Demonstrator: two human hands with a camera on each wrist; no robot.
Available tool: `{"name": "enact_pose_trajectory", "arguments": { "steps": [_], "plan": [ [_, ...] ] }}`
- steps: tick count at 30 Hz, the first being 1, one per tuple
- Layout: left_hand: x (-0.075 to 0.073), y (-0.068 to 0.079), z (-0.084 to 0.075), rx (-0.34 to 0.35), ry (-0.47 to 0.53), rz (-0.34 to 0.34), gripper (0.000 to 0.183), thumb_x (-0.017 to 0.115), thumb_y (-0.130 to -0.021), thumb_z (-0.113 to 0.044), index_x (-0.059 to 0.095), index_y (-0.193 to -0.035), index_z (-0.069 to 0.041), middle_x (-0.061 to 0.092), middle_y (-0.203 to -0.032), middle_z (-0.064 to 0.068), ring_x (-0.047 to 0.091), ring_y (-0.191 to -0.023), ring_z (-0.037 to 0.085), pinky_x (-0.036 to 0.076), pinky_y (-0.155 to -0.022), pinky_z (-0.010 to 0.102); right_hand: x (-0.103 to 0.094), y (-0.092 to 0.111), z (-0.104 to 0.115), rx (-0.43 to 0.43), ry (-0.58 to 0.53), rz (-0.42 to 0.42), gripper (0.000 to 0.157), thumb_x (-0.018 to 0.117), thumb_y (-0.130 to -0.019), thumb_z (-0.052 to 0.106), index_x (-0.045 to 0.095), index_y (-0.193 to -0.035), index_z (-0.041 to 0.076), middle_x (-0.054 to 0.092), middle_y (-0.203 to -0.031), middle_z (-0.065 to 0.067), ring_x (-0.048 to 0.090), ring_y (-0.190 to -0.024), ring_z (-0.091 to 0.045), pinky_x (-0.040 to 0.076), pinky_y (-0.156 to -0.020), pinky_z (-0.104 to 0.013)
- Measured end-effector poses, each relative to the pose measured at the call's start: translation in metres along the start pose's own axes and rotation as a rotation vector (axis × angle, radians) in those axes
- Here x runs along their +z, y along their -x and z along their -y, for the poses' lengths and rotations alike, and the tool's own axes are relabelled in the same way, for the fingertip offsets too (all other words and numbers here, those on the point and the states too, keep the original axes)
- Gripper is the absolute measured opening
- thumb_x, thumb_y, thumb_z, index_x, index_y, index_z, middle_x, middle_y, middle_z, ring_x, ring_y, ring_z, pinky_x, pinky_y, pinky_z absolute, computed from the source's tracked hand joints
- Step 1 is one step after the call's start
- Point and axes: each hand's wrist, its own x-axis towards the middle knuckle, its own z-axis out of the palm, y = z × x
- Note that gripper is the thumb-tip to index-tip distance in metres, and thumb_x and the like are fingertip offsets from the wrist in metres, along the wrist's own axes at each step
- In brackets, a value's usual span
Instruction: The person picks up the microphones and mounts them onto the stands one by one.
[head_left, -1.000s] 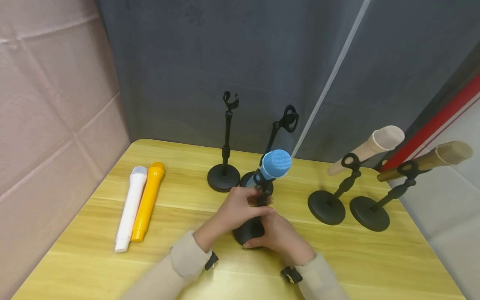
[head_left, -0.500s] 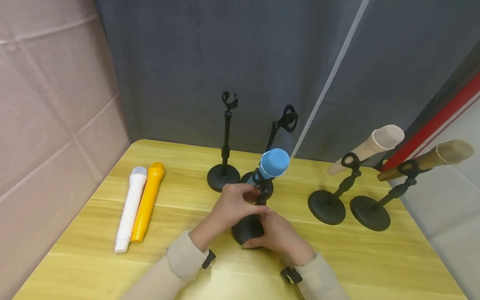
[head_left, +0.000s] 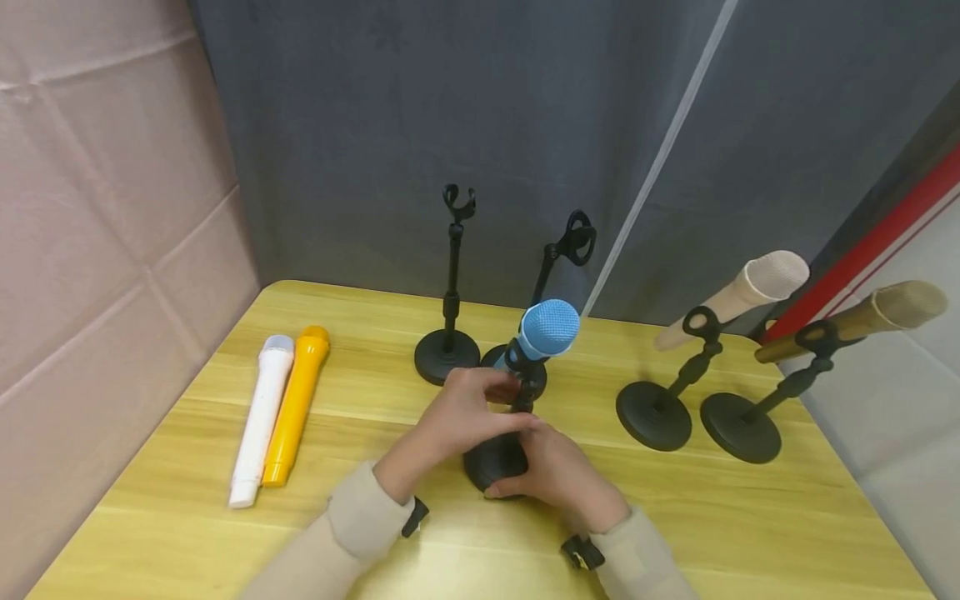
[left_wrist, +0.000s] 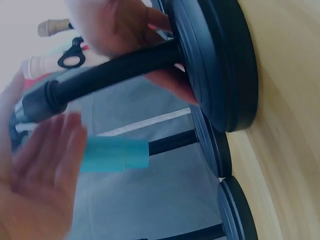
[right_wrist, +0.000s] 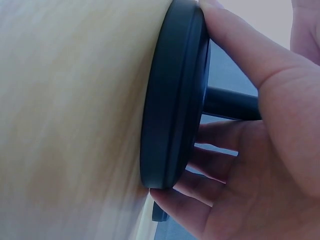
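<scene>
A blue microphone (head_left: pixel 550 327) sits tilted in the clip of a black microphone stand (head_left: pixel 493 462) at the table's middle, mesh head up to the right. My left hand (head_left: pixel 467 410) grips this stand at the collar of its pole, just below the clip. In the left wrist view the fingers (left_wrist: pixel 52 152) lie along the collar, and the microphone's handle (left_wrist: pixel 120 154) shows behind them. My right hand (head_left: pixel 564 473) holds the round base (right_wrist: pixel 175 100), thumb on one side of its rim and fingers spread along the other. The base stands on the wooden table (head_left: pixel 360 433).
Behind my hands are two stands with bare clips, one left (head_left: pixel 447 354) and one right (head_left: pixel 576 240). At right, a cream microphone (head_left: pixel 772 279) and a gold microphone (head_left: pixel 903 308) sit in stands. A white microphone (head_left: pixel 262 421) and a yellow microphone (head_left: pixel 296 408) lie at left.
My left hand has shifted slightly left at the collar, and the blue microphone's head has tipped a little left with it. The right hand stays on the base.
</scene>
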Motion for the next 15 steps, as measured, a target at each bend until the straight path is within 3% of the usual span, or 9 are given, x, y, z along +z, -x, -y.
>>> {"name": "enact_pose_trajectory", "arguments": {
  "steps": [3,6,15],
  "plan": [
    [0.0023,0.0015,-0.0029,-0.005,-0.041,-0.083,0.029,0.089,-0.077,-0.031,0.077,-0.097,-0.013,0.078,-0.089,-0.003,0.073,-0.085,0.006,0.059,-0.081,0.022,-0.0006,0.0003,0.0006,-0.011,0.006,0.000,0.105,0.090,-0.068,0.052,0.046,-0.149,0.002,0.055,-0.147,-0.017,0.058,-0.130,-0.030,0.048,-0.109,-0.049],
    [0.0030,0.0035,-0.0064,0.015,-0.078,-0.117,0.027,0.089,-0.077,-0.030,0.077,-0.094,-0.013,0.077,-0.085,-0.003,0.072,-0.082,0.006,0.059,-0.078,0.022,-0.0006,0.0004,0.0008,-0.011,0.005,-0.004,0.106,0.090,-0.068,0.052,0.045,-0.149,0.001,0.055,-0.148,-0.017,0.058,-0.130,-0.031,0.048,-0.108,-0.050],
    [-0.0008,0.0025,-0.0103,0.046,-0.063,-0.070,0.019,0.086,-0.081,-0.023,0.079,-0.094,-0.011,0.079,-0.087,0.000,0.075,-0.083,0.010,0.059,-0.077,0.019,0.0000,-0.0002,0.0004,0.007,0.018,-0.007,0.107,0.090,-0.068,0.054,0.044,-0.150,0.001,0.055,-0.149,-0.014,0.059,-0.130,-0.028,0.049,-0.108,-0.048]
  ]
}}
